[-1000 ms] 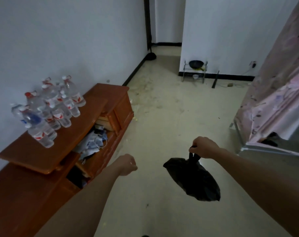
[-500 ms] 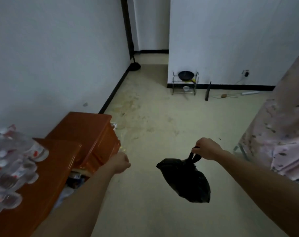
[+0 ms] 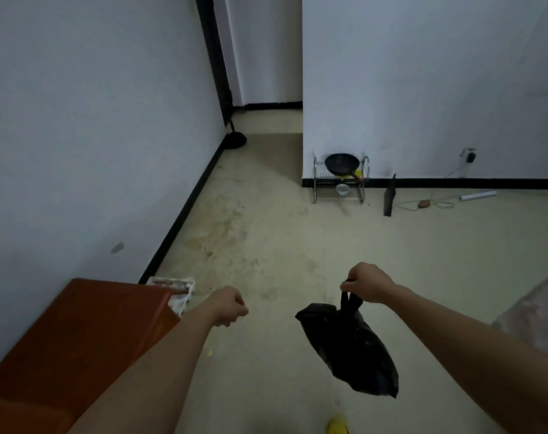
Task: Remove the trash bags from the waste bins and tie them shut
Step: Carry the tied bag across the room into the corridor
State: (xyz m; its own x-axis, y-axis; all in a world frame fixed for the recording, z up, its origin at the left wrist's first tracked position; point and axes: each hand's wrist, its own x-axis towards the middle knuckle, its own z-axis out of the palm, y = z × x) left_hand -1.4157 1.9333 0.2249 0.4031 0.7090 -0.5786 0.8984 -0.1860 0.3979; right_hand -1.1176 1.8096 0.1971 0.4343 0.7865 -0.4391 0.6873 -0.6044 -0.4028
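The black trash bag (image 3: 351, 349) hangs in the lower middle-right of the frame, clear of the floor (image 3: 291, 245), its body slanting down toward the lower right and its two handle loops rising together into a fist. The right hand (image 3: 368, 283) grips those loops, fingers curled tightly round them, knuckles up. To its left, at about the same height, the left hand (image 3: 230, 305) is balled into a loose fist that holds nothing visible; both bare forearms reach in from the bottom edge.

In the lower left stands a reddish-brown wooden cabinet (image 3: 78, 333), with a small pale, cluttered object (image 3: 175, 289) at its far corner; what it is cannot be made out. A yellow scrap (image 3: 338, 426) lies at the bottom edge, below the bag.

Farther off, in the upper middle, a metal rack (image 3: 340, 183) stands against the white wall (image 3: 423, 83), carrying a dark pan (image 3: 341, 162) with a small white cup (image 3: 342, 189) beneath it. Right of the rack a dark flat piece (image 3: 389, 198) leans on the baseboard, beside a cord (image 3: 432, 203) and a pale tube (image 3: 477, 195) on the floor.
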